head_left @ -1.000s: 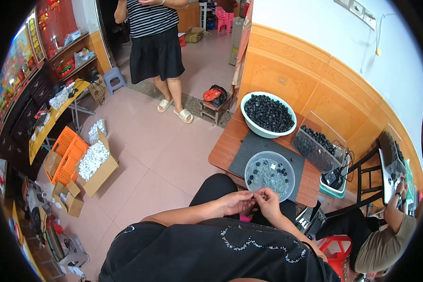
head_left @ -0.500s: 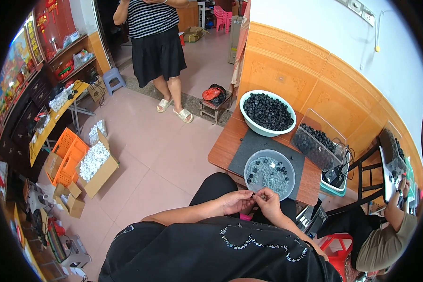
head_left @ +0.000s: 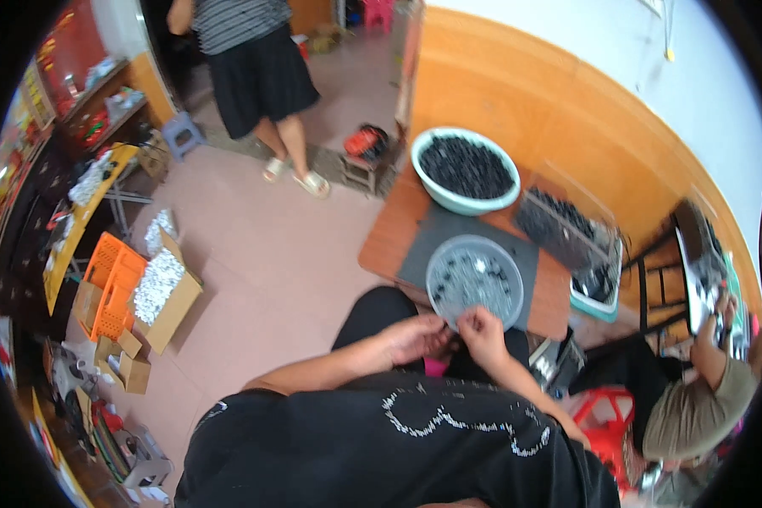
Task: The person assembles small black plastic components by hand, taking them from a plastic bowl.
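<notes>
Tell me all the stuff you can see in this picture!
Big bowl: one, pale green, full of small black pieces, far end of the table.
Round tray: one, clear grey, few dark pieces, on a dark mat by the hands.
Clear box: one, holds black pieces, right of the table.
Table: one, brown, low.
Orange crates: orange, on the floor at left.
Cardboard box: one, white pieces inside, beside the crates.
Standing person: one, striped top, black skirt.
Seated person: one, at right.
Left hand, right hand: fingertips together at the tray's near edge; anything held is too small to see.
</notes>
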### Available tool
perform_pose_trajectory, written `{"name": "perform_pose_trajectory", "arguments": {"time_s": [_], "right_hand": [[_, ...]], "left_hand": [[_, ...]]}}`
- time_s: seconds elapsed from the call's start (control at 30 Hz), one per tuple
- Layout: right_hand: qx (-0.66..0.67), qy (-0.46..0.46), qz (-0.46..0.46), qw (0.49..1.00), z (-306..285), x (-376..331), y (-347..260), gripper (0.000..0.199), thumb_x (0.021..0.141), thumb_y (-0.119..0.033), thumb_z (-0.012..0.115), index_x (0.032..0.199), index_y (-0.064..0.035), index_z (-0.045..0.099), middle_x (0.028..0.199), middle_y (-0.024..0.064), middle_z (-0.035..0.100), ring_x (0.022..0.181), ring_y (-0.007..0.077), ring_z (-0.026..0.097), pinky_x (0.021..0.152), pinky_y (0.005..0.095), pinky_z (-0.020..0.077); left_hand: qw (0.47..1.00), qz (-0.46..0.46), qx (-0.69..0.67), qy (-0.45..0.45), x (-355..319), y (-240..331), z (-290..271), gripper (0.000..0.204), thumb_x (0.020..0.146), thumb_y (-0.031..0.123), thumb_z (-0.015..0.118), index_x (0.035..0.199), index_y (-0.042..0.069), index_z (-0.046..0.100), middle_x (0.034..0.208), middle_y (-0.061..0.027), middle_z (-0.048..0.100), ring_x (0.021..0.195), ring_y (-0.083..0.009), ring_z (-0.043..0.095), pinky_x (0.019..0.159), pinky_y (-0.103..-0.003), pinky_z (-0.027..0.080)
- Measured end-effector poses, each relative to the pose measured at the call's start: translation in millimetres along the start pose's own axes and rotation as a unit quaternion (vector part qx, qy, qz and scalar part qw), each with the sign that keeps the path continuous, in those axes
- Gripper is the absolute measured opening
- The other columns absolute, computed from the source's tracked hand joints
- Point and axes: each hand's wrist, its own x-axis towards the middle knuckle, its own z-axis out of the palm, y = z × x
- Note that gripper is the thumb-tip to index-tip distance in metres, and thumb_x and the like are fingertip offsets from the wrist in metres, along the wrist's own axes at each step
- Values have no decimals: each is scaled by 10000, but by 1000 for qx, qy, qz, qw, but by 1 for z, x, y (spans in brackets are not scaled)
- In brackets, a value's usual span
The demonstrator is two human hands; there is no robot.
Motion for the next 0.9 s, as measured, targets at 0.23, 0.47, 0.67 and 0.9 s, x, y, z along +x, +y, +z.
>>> {"name": "perform_pose_trajectory", "arguments": {"time_s": [0.23, 0.47, 0.67, 0.9], "right_hand": [[128, 83, 79, 985, -51, 28, 11, 53, 850, -30, 543, 818, -29, 585, 696, -5, 564, 600, 57, 498, 534, 210, 400], [22, 73, 119, 990, -82, 26, 41, 101, 814, -11, 534, 854, -17, 627, 707, 12, 593, 627, 79, 529, 556, 230, 428], [-209, -63, 17, 976, -63, 32, 23, 110, 760, -72, 615, 848, -29, 665, 767, 112, 633, 725, 231, 616, 664, 337, 495], [-261, -156, -13, 953, -43, 45, 26, 142, 727, -111, 626, 848, -52, 673, 868, 141, 643, 856, 318, 622, 749, 399, 502]], "left_hand": [[997, 10, 8, 82, -8, 13, 2, 220, 901, 196, 570, 1070, 56, 576, 879, -36, 615, 809, -158, 599, 716, -292, 491], [990, -45, 12, 136, -1, 13, -3, 241, 927, 275, 549, 1037, 64, 585, 840, -22, 604, 805, -145, 601, 705, -263, 494], [987, -38, 13, 156, -5, 13, -2, 241, 919, 263, 562, 1051, 61, 577, 878, -33, 608, 822, -149, 597, 712, -261, 490], [986, -40, -1, 163, -2, 13, -7, 251, 898, 124, 574, 1129, 35, 533, 977, -84, 612, 857, -152, 606, 734, -255, 508]]}}
